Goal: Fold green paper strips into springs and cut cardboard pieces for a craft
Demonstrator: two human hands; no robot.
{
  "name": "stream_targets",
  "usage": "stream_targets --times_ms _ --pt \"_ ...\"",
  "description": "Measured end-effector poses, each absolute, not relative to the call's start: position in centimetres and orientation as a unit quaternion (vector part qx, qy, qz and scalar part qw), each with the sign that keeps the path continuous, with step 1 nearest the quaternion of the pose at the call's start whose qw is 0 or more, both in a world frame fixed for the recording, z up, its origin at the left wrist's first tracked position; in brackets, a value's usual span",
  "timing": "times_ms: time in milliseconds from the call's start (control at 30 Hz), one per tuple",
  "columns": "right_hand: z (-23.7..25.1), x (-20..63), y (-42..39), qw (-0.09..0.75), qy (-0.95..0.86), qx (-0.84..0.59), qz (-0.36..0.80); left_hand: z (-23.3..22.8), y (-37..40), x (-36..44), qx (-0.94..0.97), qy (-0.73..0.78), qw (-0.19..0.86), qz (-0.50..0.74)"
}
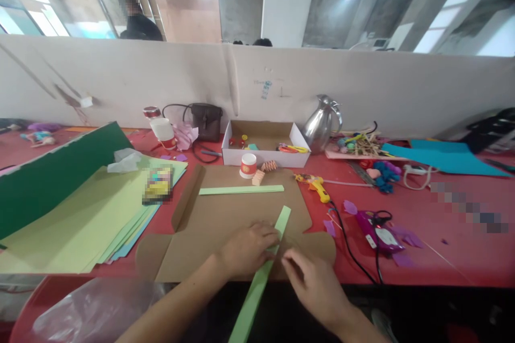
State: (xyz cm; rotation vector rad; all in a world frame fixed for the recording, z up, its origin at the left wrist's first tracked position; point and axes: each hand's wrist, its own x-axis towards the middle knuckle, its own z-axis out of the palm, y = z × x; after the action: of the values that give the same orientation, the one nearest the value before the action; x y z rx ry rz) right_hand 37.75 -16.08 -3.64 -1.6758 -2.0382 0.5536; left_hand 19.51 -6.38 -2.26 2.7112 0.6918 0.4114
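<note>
A long light-green paper strip (257, 284) runs slantwise over a flattened brown cardboard box (229, 220) and hangs past the table's front edge. My left hand (253, 246) is closed on the strip, its fingers bent over the upper part. Just right of the strip is my right hand (311, 284), fingers curled and thumb near the forefinger; whatever they may pinch is hidden. A second pale-green strip (241, 190) lies crosswise farther up the cardboard. Behind it are a small red-and-white paper cup (248, 167) and folded orange paper pieces (258, 178).
Green paper sheets (76, 214) are stacked left. A yellow glue gun (317, 188) with a black cord lies right, near a purple packet (378, 233). Behind stand an open white box (265, 158), a metal jug (322, 123) and a dark bag (206, 120). Blue sheets (442, 155) lie far right.
</note>
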Motion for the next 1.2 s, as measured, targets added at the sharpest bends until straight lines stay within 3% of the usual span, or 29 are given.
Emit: stream_targets --times_ms 133,233,333,500,633,800,967,1100,1200 --pt "-6.5 35.2 -19.2 0.156 -0.681 -0.598 0.393 -2.8 -7.6 20.6 0.929 0.293 0.187 0.125" --pt "-8.3 33.6 -20.0 0.259 -0.562 -0.531 0.579 -3.0 -8.0 22.3 0.895 0.380 0.198 0.125" --pt "-8.5 33.1 -19.7 0.360 -0.448 -0.472 0.669 -3.1 -8.2 23.6 0.854 0.441 0.221 0.164" --pt "-7.0 32.6 -19.1 0.391 -0.316 -0.437 0.746 -3.7 -8.2 24.0 0.823 0.455 0.265 0.215" --pt "-6.2 31.9 -19.0 0.400 -0.407 -0.433 0.698 -3.9 -7.7 23.8 0.782 0.479 0.325 0.232" --pt "-6.5 32.1 -20.0 0.411 -0.485 -0.456 0.622 -3.3 -7.1 22.9 0.656 0.497 0.483 0.298" --pt "-5.4 33.3 -19.8 0.382 -0.548 -0.506 0.546 -1.1 -7.1 22.0 0.494 0.403 0.649 0.416" --pt "-3.6 34.5 -16.5 0.389 -0.584 -0.538 0.468 -0.7 -4.4 21.0 0.476 0.424 0.535 0.555" --pt "-3.5 35.0 -13.5 0.369 -0.640 -0.571 0.357 -2.1 -1.4 19.9 0.470 0.505 0.432 0.581"
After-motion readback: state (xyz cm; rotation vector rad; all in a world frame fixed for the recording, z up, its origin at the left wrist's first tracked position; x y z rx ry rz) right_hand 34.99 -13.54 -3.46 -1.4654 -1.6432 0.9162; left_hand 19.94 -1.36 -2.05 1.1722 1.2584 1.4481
